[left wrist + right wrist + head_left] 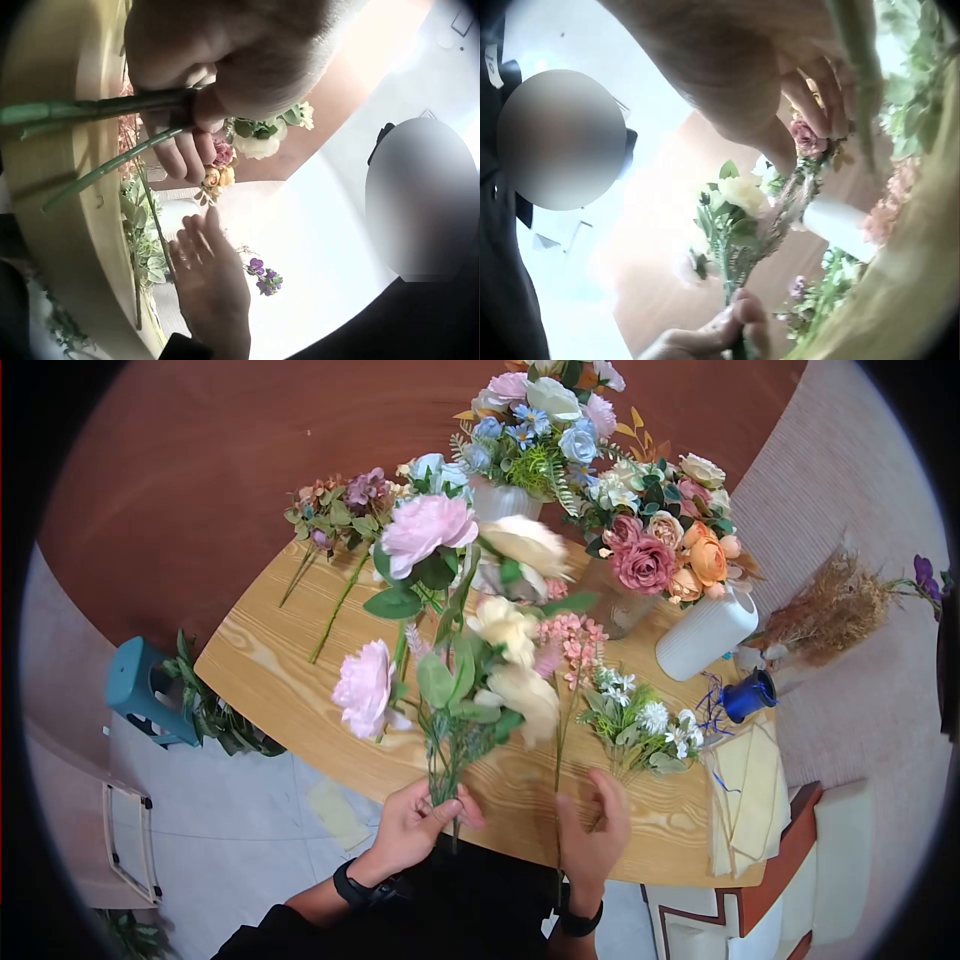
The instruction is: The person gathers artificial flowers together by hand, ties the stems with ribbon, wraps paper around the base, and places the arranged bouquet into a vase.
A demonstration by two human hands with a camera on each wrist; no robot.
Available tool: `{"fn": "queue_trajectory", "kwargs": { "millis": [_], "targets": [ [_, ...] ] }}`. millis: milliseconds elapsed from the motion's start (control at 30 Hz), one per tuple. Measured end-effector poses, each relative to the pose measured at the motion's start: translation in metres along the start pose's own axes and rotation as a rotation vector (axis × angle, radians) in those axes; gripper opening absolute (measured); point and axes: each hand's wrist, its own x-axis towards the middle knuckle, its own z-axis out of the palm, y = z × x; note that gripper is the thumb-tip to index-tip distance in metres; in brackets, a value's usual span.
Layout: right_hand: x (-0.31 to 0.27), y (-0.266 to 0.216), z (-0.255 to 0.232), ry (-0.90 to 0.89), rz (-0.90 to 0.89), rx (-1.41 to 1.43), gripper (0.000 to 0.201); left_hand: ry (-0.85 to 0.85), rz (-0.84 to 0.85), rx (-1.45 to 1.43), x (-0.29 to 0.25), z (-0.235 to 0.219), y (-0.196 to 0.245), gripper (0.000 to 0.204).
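Observation:
My left hand (412, 826) grips the gathered stems of an artificial flower bouquet, fingers and thumb curled round them. Pink peonies (430, 535), cream blooms (505, 630) and green leaves fill its top. Bare stem ends (90, 154) stick out past this hand in the left wrist view. My right hand (594, 830) is beside the bouquet, palm turned toward it, fingers fairly straight in the left wrist view. A long thin stem topped with small coral-pink flowers (572, 645) runs down close by the right thumb. White flower sprigs (645, 720) lie just beyond the right hand.
Filled vases stand at the back, with pastel blooms (550, 420) and orange and rose blooms (665, 550). A white ribbed vase (706, 632), blue ribbon spool (748, 695) and cream wrapping sheets (745, 800) are at right. Mauve flower stems (335, 510) lie at the back left.

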Motion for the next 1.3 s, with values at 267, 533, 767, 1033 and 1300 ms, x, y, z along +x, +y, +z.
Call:
{"fn": "queue_trajectory", "kwargs": {
  "millis": [267, 533, 767, 1033, 1300],
  "targets": [
    [-0.008, -0.052, -0.005, -0.384, 0.229, 0.417, 0.019, -0.163, 0.131, 0.120, 0.007, 0.028, -0.012, 0.021],
    [-0.013, -0.039, -0.011, -0.290, 0.464, 0.589, 0.016, -0.299, -0.092, 0.098, 0.008, 0.036, -0.012, 0.027],
    [-0.020, -0.033, -0.005, -0.097, 0.582, 0.969, 0.020, -0.041, 0.047, -0.055, 0.008, 0.056, -0.013, 0.025],
    [-0.018, -0.040, -0.009, -0.162, 0.606, 0.990, 0.021, -0.013, 0.017, 0.081, 0.019, 0.052, -0.009, 0.022],
    [-0.033, -0.033, 0.011, -0.112, 0.422, 0.738, 0.023, -0.018, 0.242, 0.343, 0.022, 0.049, -0.017, 0.018]
  ]
}}
